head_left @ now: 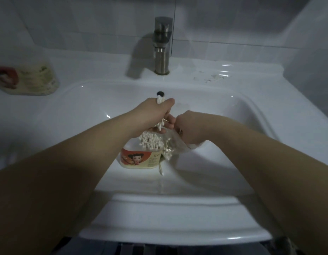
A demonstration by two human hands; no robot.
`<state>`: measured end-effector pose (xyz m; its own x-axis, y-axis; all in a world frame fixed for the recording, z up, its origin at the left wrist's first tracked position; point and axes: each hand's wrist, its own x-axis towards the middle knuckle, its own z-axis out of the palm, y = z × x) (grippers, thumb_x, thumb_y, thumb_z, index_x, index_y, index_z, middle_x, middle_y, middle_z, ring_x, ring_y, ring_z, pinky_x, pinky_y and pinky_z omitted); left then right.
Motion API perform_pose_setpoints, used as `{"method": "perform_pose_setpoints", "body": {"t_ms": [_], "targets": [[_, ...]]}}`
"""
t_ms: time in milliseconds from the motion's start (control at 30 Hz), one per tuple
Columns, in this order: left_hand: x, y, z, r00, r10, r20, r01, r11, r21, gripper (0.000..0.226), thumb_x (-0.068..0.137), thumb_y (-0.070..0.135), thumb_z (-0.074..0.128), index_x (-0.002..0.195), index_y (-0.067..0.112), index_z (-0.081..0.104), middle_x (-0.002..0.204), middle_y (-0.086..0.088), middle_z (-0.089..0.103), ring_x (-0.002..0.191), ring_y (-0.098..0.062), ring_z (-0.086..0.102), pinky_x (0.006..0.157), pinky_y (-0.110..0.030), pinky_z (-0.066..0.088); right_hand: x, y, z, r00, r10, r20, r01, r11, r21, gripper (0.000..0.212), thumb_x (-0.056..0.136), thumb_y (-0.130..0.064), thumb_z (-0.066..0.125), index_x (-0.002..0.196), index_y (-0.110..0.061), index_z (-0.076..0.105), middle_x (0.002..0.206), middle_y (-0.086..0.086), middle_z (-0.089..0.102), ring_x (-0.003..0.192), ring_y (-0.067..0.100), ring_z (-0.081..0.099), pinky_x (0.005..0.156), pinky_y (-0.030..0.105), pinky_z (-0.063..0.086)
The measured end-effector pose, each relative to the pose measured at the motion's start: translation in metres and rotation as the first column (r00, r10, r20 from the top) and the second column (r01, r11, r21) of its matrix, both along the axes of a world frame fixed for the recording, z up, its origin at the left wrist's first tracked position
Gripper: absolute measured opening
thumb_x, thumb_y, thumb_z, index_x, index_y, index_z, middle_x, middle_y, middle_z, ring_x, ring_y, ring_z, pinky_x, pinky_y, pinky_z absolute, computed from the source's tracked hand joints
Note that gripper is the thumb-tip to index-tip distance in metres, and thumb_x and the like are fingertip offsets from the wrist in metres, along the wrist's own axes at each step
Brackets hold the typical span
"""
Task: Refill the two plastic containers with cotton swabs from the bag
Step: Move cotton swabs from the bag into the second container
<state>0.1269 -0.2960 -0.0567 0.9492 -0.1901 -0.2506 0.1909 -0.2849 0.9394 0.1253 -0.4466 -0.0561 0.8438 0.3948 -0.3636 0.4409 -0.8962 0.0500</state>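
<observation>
Your left hand [156, 112] is closed round a bundle of cotton swabs [160, 101]. White tips poke out above your thumb and forefinger, and more show beneath the palm. Your right hand [190, 126] is just beside it, fingers curled into a fist that pinches the upper part of the clear plastic bag [176, 143]. The bag hangs from that grip with a few swabs visible inside.

Your left forearm [108, 142] and right forearm [233, 133] reach forward over the sink's front rim and converge above the basin [224, 115]. Your left wrist covers the far side of the container's mouth.

The container [139, 158] stands in the basin directly under your left hand, its cartoon label facing you. It is packed with swabs whose tips rise above its rim. The bag's lower end hangs against its right side. One loose swab [161, 170] lies on the basin floor at the container's right front corner.

Beyond your hands are the dark overflow hole [160, 93] and the metal faucet [162, 46]. A second container [31, 78] sits blurred on the counter [104, 67], well apart at far left. Small scraps [211, 77] lie on the counter to the right of the faucet.
</observation>
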Motion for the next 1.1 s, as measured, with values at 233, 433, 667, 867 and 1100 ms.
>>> {"method": "perform_pose_setpoints", "body": {"t_ms": [233, 433, 667, 867, 1100], "targets": [[0.000, 0.001, 0.000, 0.982, -0.090, 0.166, 0.020, 0.924, 0.383, 0.038, 0.098, 0.049, 0.055, 0.091, 0.014, 0.068, 0.082, 0.000, 0.076, 0.067, -0.018, 0.072, 0.059, -0.028, 0.051, 0.005, -0.003, 0.009, 0.996, -0.036, 0.083, 0.027, 0.994, 0.110, 0.024, 0.093, -0.017, 0.050, 0.098, -0.016, 0.074, 0.077, 0.001, 0.066, 0.075, 0.021, 0.062, 0.064, 0.028, 0.045], [0.004, 0.003, -0.001, 0.980, -0.101, 0.171, 0.022, 0.911, 0.413, 0.040, 0.086, 0.044, 0.076, 0.072, 0.016, 0.051, 0.059, 0.002, 0.069, 0.080, -0.022, 0.077, 0.062, -0.032, 0.054, 0.003, -0.008, 0.016, 0.990, -0.104, 0.091, 0.081, 0.970, 0.227, 0.023, 0.093, -0.013, 0.052, 0.101, -0.017, 0.074, 0.082, 0.004, 0.071, 0.073, 0.022, 0.068, 0.072, 0.031, 0.057], [0.005, 0.005, -0.010, 0.981, -0.105, 0.165, 0.027, 0.908, 0.419, 0.030, 0.085, 0.014, 0.073, 0.068, 0.018, 0.049, 0.061, -0.003, 0.064, 0.075, -0.021, 0.077, 0.058, -0.031, 0.051, 0.002, -0.010, 0.023, 0.990, -0.073, 0.119, 0.037, 0.960, 0.276, 0.033, 0.093, -0.010, 0.056, 0.114, -0.024, 0.075, 0.066, -0.020, 0.050, 0.079, 0.015, 0.058, 0.076, 0.024, 0.047], [0.004, 0.002, -0.006, 0.973, -0.085, 0.214, -0.011, 0.911, 0.412, 0.028, 0.086, 0.033, 0.071, 0.067, 0.018, 0.056, 0.065, -0.002, 0.071, 0.079, -0.025, 0.077, 0.065, -0.036, 0.056, 0.005, -0.015, 0.022, 0.981, -0.069, 0.181, 0.014, 0.957, 0.290, 0.027, 0.087, -0.009, 0.056, 0.085, -0.028, 0.075, 0.083, -0.002, 0.070, 0.086, 0.023, 0.065, 0.081, 0.035, 0.056], [0.001, 0.000, -0.001, 0.973, -0.096, 0.209, 0.001, 0.911, 0.412, 0.045, 0.083, 0.056, 0.071, 0.064, 0.018, 0.056, 0.063, -0.002, 0.072, 0.077, -0.028, 0.074, 0.058, -0.031, 0.048, 0.005, -0.018, 0.029, 0.974, -0.129, 0.187, 0.055, 0.932, 0.358, 0.032, 0.086, -0.005, 0.054, 0.070, -0.032, 0.058, 0.065, -0.014, 0.050, 0.067, 0.012, 0.050, 0.055, 0.017, 0.033]]}}
